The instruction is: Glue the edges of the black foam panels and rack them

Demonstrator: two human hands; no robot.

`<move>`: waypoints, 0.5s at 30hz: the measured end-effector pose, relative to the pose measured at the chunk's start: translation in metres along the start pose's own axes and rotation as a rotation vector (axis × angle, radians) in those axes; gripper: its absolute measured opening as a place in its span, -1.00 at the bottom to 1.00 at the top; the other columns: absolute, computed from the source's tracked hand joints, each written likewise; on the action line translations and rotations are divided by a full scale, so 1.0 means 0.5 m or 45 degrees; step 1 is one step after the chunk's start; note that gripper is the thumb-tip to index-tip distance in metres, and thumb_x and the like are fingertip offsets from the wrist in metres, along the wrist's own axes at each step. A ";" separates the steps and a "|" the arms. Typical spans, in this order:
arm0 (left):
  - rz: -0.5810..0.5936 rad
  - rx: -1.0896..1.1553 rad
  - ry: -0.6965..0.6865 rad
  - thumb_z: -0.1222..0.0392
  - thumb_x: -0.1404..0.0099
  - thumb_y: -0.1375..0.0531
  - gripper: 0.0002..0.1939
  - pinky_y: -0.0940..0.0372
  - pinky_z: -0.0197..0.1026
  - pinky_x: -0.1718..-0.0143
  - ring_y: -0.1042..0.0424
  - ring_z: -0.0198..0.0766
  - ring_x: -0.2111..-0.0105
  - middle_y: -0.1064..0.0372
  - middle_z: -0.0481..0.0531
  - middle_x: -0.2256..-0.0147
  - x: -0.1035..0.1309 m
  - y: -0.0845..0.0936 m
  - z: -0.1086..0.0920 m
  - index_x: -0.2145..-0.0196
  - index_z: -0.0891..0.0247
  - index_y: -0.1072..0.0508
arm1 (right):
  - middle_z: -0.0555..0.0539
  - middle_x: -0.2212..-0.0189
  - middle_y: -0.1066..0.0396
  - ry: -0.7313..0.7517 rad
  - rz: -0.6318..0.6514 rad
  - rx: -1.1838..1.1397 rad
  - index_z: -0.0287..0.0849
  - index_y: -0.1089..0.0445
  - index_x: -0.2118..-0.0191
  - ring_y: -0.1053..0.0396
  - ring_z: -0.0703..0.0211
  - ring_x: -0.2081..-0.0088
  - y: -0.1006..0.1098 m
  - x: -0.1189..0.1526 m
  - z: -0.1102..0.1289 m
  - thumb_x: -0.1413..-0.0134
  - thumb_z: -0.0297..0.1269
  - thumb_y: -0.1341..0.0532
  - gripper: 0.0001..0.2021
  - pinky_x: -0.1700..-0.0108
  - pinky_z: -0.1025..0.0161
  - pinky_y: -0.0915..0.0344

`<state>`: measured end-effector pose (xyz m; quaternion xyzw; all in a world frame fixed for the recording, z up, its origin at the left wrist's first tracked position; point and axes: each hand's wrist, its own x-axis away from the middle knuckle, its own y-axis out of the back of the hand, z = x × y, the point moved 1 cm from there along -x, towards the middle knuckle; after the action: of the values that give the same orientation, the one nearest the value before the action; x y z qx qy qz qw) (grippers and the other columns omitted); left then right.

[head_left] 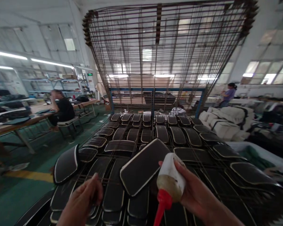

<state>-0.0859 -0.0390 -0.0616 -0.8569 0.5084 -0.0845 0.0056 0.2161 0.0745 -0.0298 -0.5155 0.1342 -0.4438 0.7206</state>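
Head view: glue bottle (171, 183) nozzle cut off; right hand (195, 193) grips it.

Wire rack (155, 138) carries rows of black padded pieces (178, 135) (pale edging), laid flat, some overlapping.

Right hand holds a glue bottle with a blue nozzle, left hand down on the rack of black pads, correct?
Not quite: the nozzle is red, not blue, as the head view shows. The right hand does hold the bottle, and the left hand is down on the rack of black pads.
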 end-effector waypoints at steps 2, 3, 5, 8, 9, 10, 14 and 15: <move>-0.001 -0.011 -0.083 0.31 -0.28 -0.31 -0.77 -0.34 -0.42 0.42 -0.41 -0.29 0.46 -0.52 0.05 0.49 -0.020 -0.010 -0.052 0.54 0.25 -0.60 | -0.36 0.04 -0.47 -0.040 0.033 0.048 -0.40 -0.54 0.06 -0.55 -0.09 0.23 -0.005 -0.005 -0.001 0.19 -0.38 -0.69 -0.45 0.19 0.07 -0.58; 0.053 0.007 -0.066 0.38 -0.23 -0.34 -0.90 -0.39 -0.39 0.31 -0.52 -0.22 0.31 -0.61 0.13 0.33 -0.029 -0.023 -0.077 0.41 0.27 -0.65 | -0.36 0.05 -0.48 -0.066 0.045 0.074 -0.43 -0.53 0.06 -0.55 -0.10 0.24 -0.009 -0.007 -0.003 0.18 -0.36 -0.69 -0.44 0.19 0.07 -0.58; 0.224 0.036 0.011 0.44 -0.15 -0.38 -0.75 -0.44 -0.28 0.14 -0.57 -0.09 0.09 -0.61 0.26 0.09 -0.040 -0.055 -0.118 0.18 0.33 -0.65 | -0.37 0.06 -0.48 -0.111 0.064 0.115 -0.47 -0.52 0.06 -0.55 -0.10 0.24 -0.020 -0.012 -0.009 0.19 -0.34 -0.69 -0.41 0.19 0.08 -0.58; 0.482 -0.082 0.142 0.39 -0.13 -0.37 -0.68 -0.47 -0.19 0.24 -0.61 -0.05 0.19 -0.63 0.25 0.13 -0.049 -0.108 -0.153 0.12 0.31 -0.61 | -0.38 0.05 -0.48 -0.160 0.058 0.149 -0.47 -0.52 0.06 -0.55 -0.12 0.23 -0.035 -0.019 -0.021 0.23 -0.35 -0.71 -0.39 0.18 0.07 -0.58; 0.532 -0.131 0.177 0.40 -0.10 -0.37 -0.71 -0.46 -0.19 0.33 -0.62 -0.05 0.28 -0.65 0.23 0.22 -0.052 -0.123 -0.157 0.17 0.31 -0.62 | -0.38 0.06 -0.48 -0.175 0.049 0.159 -0.46 -0.52 0.06 -0.55 -0.13 0.23 -0.037 -0.021 -0.026 0.25 -0.35 -0.71 -0.38 0.18 0.07 -0.58; 0.562 -0.169 0.202 0.42 -0.06 -0.36 -0.74 -0.44 -0.19 0.41 -0.61 -0.04 0.35 -0.65 0.21 0.30 -0.056 -0.136 -0.158 0.23 0.33 -0.62 | -0.39 0.07 -0.48 -0.189 0.036 0.172 -0.46 -0.52 0.07 -0.55 -0.14 0.23 -0.037 -0.024 -0.031 0.26 -0.34 -0.71 -0.38 0.18 0.07 -0.58; 0.583 -0.255 0.229 0.56 0.08 -0.28 -0.73 -0.39 -0.20 0.51 -0.57 -0.06 0.52 -0.58 0.09 0.52 -0.066 -0.156 -0.145 0.39 0.34 -0.61 | -0.34 0.12 -0.51 -0.155 -0.027 0.201 -0.41 -0.51 0.07 -0.55 -0.17 0.23 -0.008 -0.027 -0.041 0.23 -0.33 -0.71 -0.40 0.19 0.10 -0.58; 0.586 -0.262 0.221 0.56 0.08 -0.27 -0.72 -0.42 -0.18 0.48 -0.57 -0.07 0.51 -0.57 0.07 0.52 -0.064 -0.152 -0.142 0.39 0.32 -0.61 | -0.33 0.11 -0.51 -0.106 -0.030 0.195 -0.38 -0.50 0.04 -0.54 -0.18 0.20 0.002 -0.025 -0.037 0.17 -0.32 -0.69 -0.41 0.17 0.08 -0.57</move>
<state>-0.0455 0.0310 0.0112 -0.7044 0.6943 -0.1020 -0.1062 0.1974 0.0725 -0.0421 -0.4784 0.0637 -0.4392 0.7577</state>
